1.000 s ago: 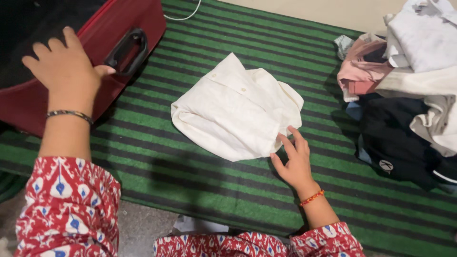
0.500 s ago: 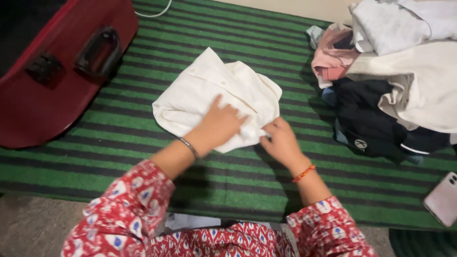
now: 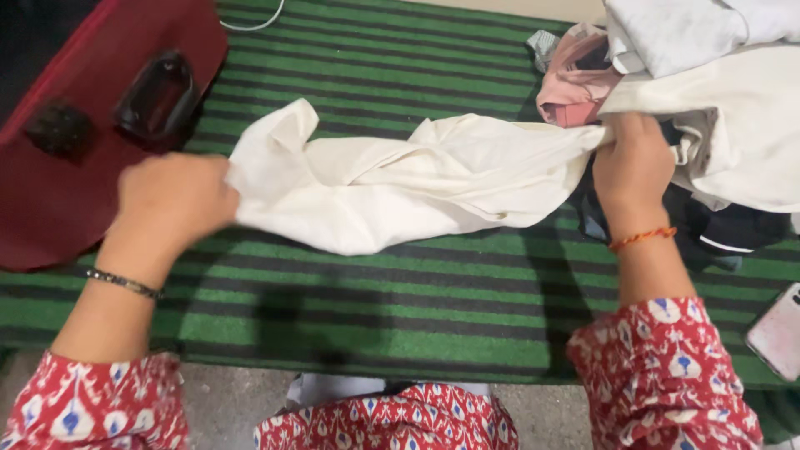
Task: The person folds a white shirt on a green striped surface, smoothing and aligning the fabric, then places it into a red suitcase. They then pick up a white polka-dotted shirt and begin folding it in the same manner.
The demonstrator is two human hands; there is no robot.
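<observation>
Stretching between your two hands, the cream shirt (image 3: pixel 400 187) hung in a loose, wrinkled band above the green striped mat (image 3: pixel 417 300). Your left hand (image 3: pixel 171 204) was closed in a fist around the shirt's left end, with a corner of cloth poking up just beside it. Your right hand (image 3: pixel 633 162) was clenched on the shirt's right end, close against the pile of clothes (image 3: pixel 717 125). The middle of the shirt sagged toward the mat; whether it touched the mat could not be told.

You had one shirt in hand, one mat under it, and one heap of several garments at the right: white, pink and dark pieces lay on one another there. One red suitcase (image 3: pixel 75 133) lay at the left, with a black handle (image 3: pixel 154 96) on its side; its inside showed only as a dark area, and nothing in it could be made out. One phone in a pale case (image 3: pixel 779 333) lay on the mat's right edge, well apart from the shirt. A white cable (image 3: pixel 250 21) ran behind the suitcase.
</observation>
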